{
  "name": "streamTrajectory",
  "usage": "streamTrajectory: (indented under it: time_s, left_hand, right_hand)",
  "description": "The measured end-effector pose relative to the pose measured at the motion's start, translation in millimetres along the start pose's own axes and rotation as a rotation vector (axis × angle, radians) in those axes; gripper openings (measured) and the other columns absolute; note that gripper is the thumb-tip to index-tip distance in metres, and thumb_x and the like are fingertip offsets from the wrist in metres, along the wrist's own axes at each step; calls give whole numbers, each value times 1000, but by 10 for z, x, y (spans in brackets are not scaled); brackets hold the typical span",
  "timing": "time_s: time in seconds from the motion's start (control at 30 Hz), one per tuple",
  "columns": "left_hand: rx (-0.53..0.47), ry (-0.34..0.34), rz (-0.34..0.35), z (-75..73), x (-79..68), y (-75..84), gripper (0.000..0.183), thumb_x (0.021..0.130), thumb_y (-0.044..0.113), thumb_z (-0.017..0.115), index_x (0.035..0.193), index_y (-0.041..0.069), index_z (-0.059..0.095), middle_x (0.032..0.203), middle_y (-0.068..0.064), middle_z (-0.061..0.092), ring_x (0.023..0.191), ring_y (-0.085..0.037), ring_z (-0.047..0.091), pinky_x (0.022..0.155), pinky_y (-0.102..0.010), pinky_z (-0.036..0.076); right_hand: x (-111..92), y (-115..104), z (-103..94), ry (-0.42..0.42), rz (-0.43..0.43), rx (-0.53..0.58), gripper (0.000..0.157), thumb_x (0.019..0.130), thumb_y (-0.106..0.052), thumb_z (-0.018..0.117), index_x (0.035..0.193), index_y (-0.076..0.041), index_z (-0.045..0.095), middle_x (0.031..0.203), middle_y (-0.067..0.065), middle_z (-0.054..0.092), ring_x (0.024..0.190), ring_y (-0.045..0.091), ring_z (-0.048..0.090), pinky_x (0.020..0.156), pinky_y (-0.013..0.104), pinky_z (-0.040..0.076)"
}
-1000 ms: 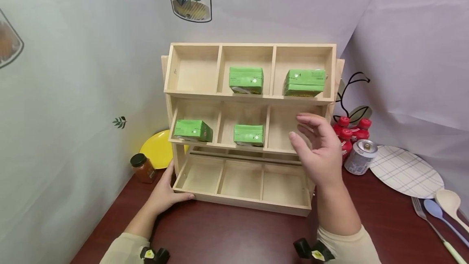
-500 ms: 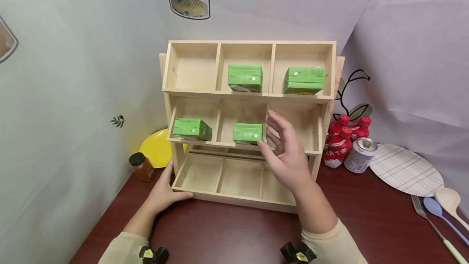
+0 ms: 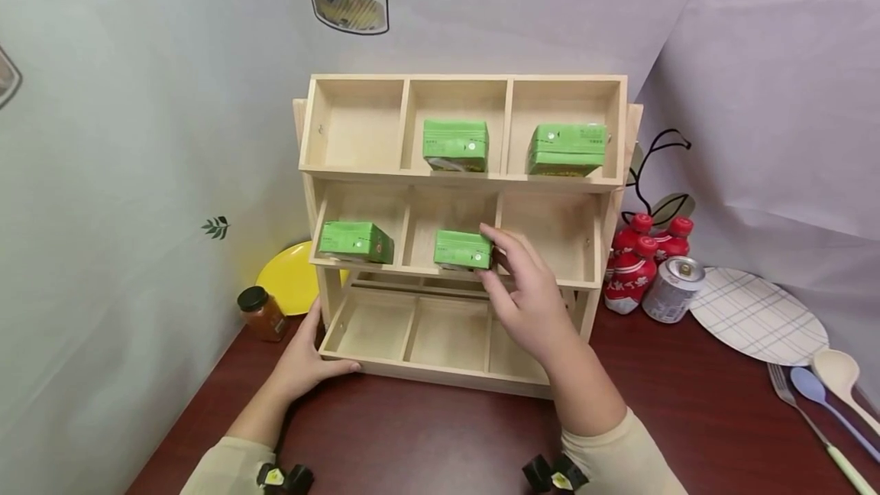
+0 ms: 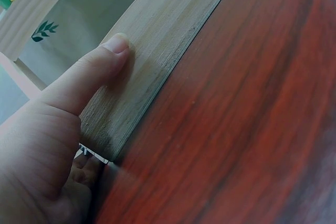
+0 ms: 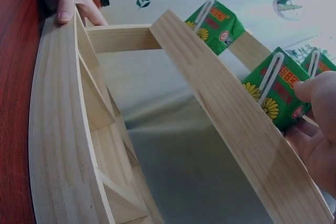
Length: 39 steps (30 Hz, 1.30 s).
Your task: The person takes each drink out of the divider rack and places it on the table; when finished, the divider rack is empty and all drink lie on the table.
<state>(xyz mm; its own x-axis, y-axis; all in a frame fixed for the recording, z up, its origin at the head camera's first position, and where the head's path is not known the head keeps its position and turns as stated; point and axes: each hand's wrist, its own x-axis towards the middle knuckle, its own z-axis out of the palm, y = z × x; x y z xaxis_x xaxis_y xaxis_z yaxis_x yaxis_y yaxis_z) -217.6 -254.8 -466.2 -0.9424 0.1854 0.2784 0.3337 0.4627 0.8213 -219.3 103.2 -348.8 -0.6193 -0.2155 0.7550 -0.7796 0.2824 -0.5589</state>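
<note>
A three-tier wooden rack (image 3: pixel 454 384) stands on the dark red table. My left hand (image 3: pixel 302 361) holds its lower left corner, the thumb (image 4: pixel 100 64) along the front board and the other fingers around the side. Green drink cartons with straws on their sides lie in some compartments. My right hand (image 3: pixel 525 296) pinches the right end of the drink carton (image 3: pixel 459 249) in the middle tier's centre compartment, index finger above and thumb below. Another carton (image 3: pixel 354 241) lies to its left, and two more cartons (image 3: pixel 454 145) are in the top tier, centre and right.
Left of the rack stand a dark-lidded jar (image 3: pixel 263 313) and a yellow plate (image 3: pixel 289 277). On the right are red bottles (image 3: pixel 632 273), a silver can (image 3: pixel 674 290), a checked plate (image 3: pixel 759 315), a fork (image 3: pixel 804 411) and two spoons (image 3: pixel 839 376). Cloth walls rise behind.
My right hand has moved left from the middle tier's right compartment to the centre carton, its fingers closing on the carton's end. The left hand keeps its hold on the rack.
</note>
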Motion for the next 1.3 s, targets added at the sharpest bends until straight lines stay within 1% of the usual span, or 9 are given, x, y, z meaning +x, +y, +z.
streamTrajectory:
  time_s: [0.17, 0.3, 0.47, 0.57, 0.63, 0.87, 0.97, 1.13, 1.3]
  left_hand:
    - [-1, 3, 5, -5, 3, -26, 131, 55, 23, 96, 156, 22, 14, 152, -8, 31, 131, -24, 37, 98, -17, 33]
    - [-16, 11, 19, 15, 8, -136, 132, 54, 25, 97, 156, 26, 14, 152, -5, 31, 130, -23, 37, 98, -16, 32]
    - [17, 23, 18, 45, 26, -357, 134, 51, 32, 97, 155, 35, 13, 151, 2, 32, 130, -18, 37, 97, -13, 30]
    - [38, 26, 20, 48, 37, -417, 134, 51, 33, 97, 155, 35, 12, 151, 1, 32, 129, -18, 38, 97, -13, 29]
    - [32, 27, 22, 46, 40, -397, 134, 51, 32, 97, 155, 34, 12, 151, 0, 32, 129, -19, 38, 98, -14, 30]
    - [26, 5, 19, 8, -3, -63, 132, 54, 26, 97, 156, 20, 13, 151, -9, 32, 129, -25, 38, 98, -15, 32]
    - [21, 1, 15, 0, -6, 1, 131, 55, 25, 96, 156, 18, 14, 151, -10, 31, 130, -25, 38, 98, -16, 33]
    - [11, 5, 13, 1, 0, 18, 130, 55, 23, 96, 156, 19, 14, 152, -10, 31, 130, -25, 38, 98, -17, 34]
    - [42, 10, 5, 8, -9, -3, 131, 55, 25, 96, 156, 19, 14, 152, -10, 31, 131, -25, 36, 99, -16, 31]
  right_hand:
    - [-9, 4, -24, 15, -31, -69, 58, 86, 5, 66, 140, -9, 49, 129, 6, 53, 115, 20, 56, 94, 34, 47]
    - [-28, 2, -30, 18, -24, -112, 59, 82, 1, 71, 137, -11, 52, 127, 3, 54, 110, 17, 57, 90, 33, 50]
    - [-53, 3, -29, 28, -31, -86, 53, 78, 7, 74, 126, -8, 59, 122, 4, 57, 107, 18, 60, 84, 29, 52]
    - [-50, 6, -47, 23, -53, -71, 51, 77, 12, 72, 123, -6, 60, 121, 7, 57, 107, 21, 60, 84, 28, 52]
    - [-46, 9, -71, 17, -69, -79, 52, 77, 14, 70, 124, -5, 60, 121, 8, 58, 108, 21, 60, 84, 28, 52]
    - [-25, -49, -210, 2, -174, -185, 46, 78, 7, 69, 122, -3, 60, 123, 7, 60, 112, 22, 58, 91, 29, 49]
    - [-18, -128, -285, -12, -203, -172, 45, 78, 7, 68, 122, -1, 60, 123, 10, 60, 113, 23, 57, 90, 31, 49]
    - [-13, -276, -416, 16, -222, -88, 49, 74, 15, 67, 121, 3, 61, 121, 14, 59, 108, 24, 59, 83, 30, 52]
    - [-3, -466, -534, 65, -277, -93, 47, 72, 16, 66, 118, 7, 62, 117, 19, 61, 104, 22, 60, 80, 28, 52]
